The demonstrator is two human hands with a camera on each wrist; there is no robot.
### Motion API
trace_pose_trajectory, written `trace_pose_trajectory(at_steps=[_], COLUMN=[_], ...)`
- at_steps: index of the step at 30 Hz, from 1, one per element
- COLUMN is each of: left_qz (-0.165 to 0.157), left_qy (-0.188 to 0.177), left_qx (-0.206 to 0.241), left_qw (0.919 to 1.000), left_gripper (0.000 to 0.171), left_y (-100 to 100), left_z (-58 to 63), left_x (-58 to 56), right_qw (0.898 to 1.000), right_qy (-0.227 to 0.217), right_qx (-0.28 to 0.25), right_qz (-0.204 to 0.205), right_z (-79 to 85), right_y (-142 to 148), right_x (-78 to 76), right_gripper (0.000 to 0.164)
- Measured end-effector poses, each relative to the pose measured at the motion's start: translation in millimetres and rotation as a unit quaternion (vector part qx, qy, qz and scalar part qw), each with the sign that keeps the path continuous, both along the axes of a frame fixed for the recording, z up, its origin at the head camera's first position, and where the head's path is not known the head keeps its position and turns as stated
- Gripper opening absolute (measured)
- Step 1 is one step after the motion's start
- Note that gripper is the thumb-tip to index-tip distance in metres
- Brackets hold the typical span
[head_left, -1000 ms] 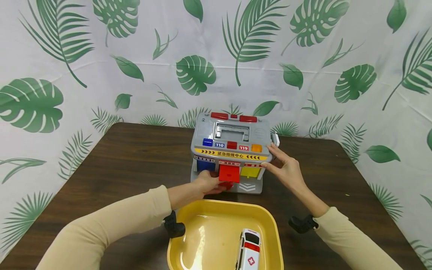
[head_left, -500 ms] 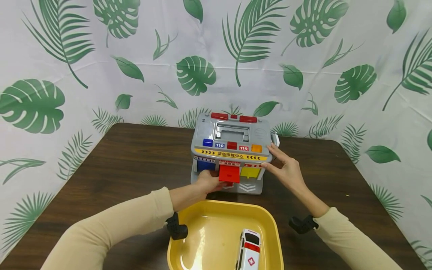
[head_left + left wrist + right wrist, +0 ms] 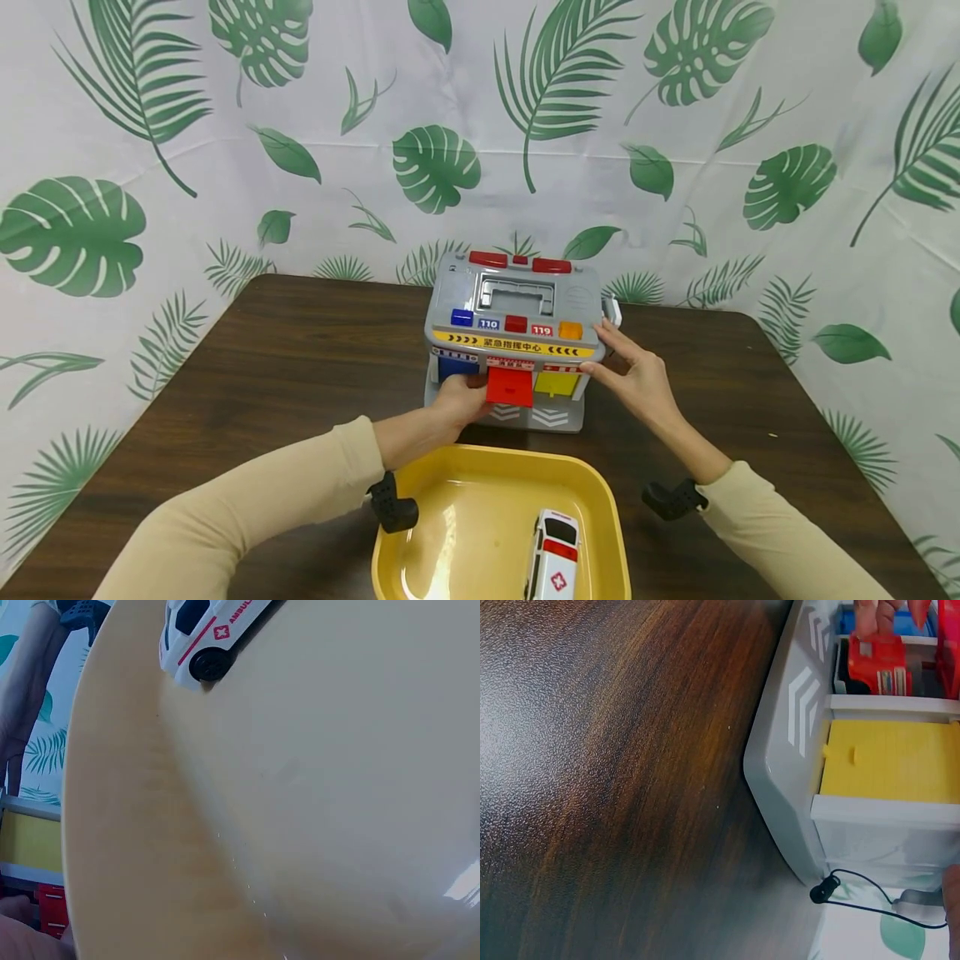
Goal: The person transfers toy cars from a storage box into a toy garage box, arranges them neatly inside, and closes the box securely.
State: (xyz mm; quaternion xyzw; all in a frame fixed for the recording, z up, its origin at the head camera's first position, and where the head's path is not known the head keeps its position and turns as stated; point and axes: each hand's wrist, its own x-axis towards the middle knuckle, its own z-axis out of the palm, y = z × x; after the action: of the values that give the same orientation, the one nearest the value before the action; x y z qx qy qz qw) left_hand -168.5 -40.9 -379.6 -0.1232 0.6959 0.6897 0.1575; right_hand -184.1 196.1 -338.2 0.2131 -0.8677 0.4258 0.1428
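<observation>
A grey toy emergency station (image 3: 517, 312) stands on the table, its middle red door (image 3: 510, 387) raised. My left hand (image 3: 459, 402) is at the middle bay, its fingertips partly hidden by that door. In the right wrist view, the left fingers (image 3: 876, 616) are on a red toy fire truck (image 3: 879, 664), which sits inside the bay. My right hand (image 3: 637, 379) holds the station's right front corner, thumb at the front and index finger at the roof's edge. The blue door (image 3: 456, 367) and yellow door (image 3: 557, 382) on either side are down.
A yellow tray (image 3: 611, 508) lies in front of the station, with a white toy ambulance (image 3: 555, 554) at its right side. A black cord (image 3: 870, 909) hangs at the station's right end. Behind the table (image 3: 330, 342) is a leaf-patterned cloth (image 3: 330, 192).
The red fire truck has gone back into the middle bay and no longer shows beneath the red door in the head view. My left hand followed it slightly; the right hand stayed still.
</observation>
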Motion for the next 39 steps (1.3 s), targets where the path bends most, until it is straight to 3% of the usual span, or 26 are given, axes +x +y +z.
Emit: trace_pose_trajectory(at_steps=[9, 15, 18, 27, 39], left_qz=[0.019, -0.036, -0.045, -0.018, 0.037], left_qy=[-0.016, -0.003, -0.003, -0.011, -0.008], left_qx=[0.047, 0.039, 0.043, 0.044, -0.052], left_qw=[0.9986, 0.9986, 0.9981, 0.9988, 0.9979], left_gripper=[0.035, 0.047, 0.046, 0.044, 0.040], left_y=[-10.1, -14.7, -14.1, -5.4, 2.7], left_z=[8.5, 11.2, 8.6, 0.6, -3.5], left_x=[4.3, 7.9, 6.8, 1.4, -1.8], right_qw=[1.000, 1.000, 1.000, 1.000, 1.000], right_qy=[0.000, 0.003, 0.000, -0.007, -0.002], right_qx=[-0.001, 0.001, 0.002, 0.003, -0.002], right_qz=[0.003, -0.002, -0.001, -0.003, 0.000], right_z=[-0.6, 2.0, 2.5, 0.4, -2.9], right_y=[0.5, 1.0, 0.1, 0.1, 1.7], right_x=[-1.0, -1.3, -0.7, -1.1, -3.4], right_gripper=[0.053, 0.054, 0.054, 0.054, 0.055])
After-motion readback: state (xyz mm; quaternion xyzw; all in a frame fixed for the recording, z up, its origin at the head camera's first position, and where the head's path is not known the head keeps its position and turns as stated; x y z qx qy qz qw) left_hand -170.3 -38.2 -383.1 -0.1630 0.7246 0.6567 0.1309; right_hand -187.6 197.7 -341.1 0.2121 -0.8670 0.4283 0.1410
